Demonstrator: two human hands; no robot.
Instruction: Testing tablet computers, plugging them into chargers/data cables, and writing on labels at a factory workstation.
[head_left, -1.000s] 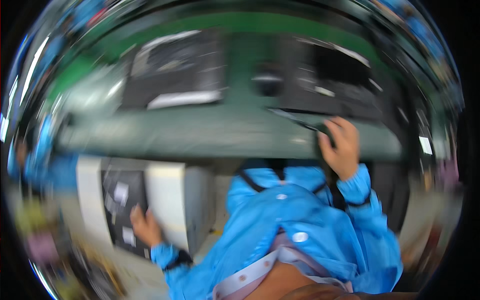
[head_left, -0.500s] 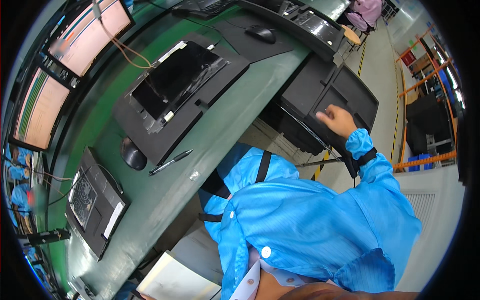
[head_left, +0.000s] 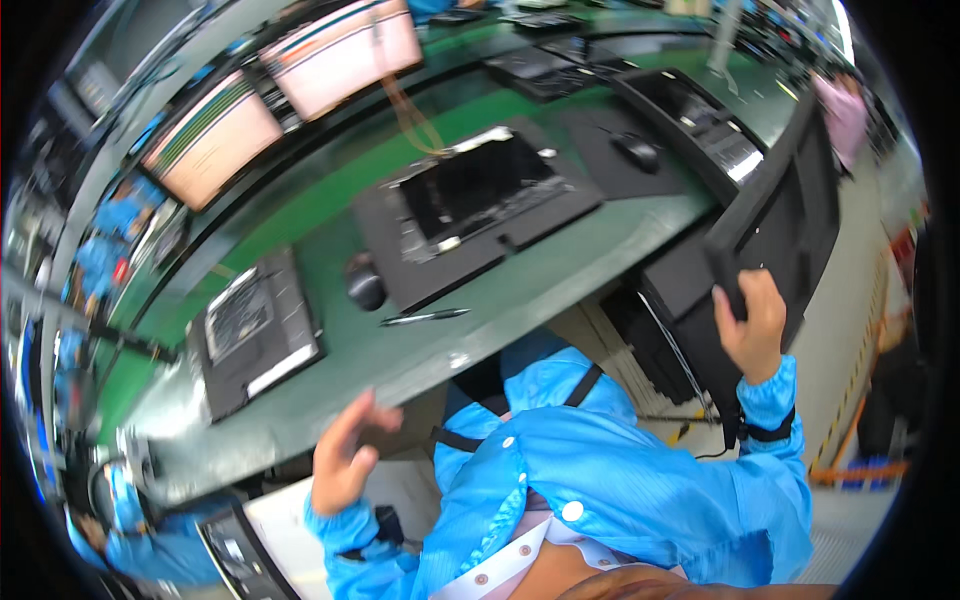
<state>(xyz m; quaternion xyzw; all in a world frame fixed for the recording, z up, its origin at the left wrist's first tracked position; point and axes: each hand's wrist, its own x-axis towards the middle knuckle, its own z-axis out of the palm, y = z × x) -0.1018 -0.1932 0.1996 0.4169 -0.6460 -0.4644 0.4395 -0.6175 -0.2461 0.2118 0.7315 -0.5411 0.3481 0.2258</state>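
Note:
At the right, my right hand [head_left: 752, 335] is closed on the near edge of a black foam tray [head_left: 775, 240], which stands tilted up above a black stack [head_left: 690, 275] beside the bench. My left hand [head_left: 345, 455] is raised near the bench's front edge, holding nothing, fingers apart and somewhat blurred. On the bench, a dark display panel [head_left: 475, 195] lies on a black foam pad [head_left: 390, 240]. A pen [head_left: 425, 317] and a black mouse [head_left: 365, 281] lie close to that pad.
A black pad bearing a patterned plate [head_left: 240, 315] sits on the green bench [head_left: 400, 365] at left. Two monitors [head_left: 345, 55] stand behind. Another mouse [head_left: 635, 150] and a black tray with a panel [head_left: 690, 115] are at the far right. A person in pink [head_left: 845, 115] sits beyond.
The black tray has been raised from lying flat to a steep tilt, with my right hand on it. My left hand has come into view. The view has turned, shifting the bench rightward.

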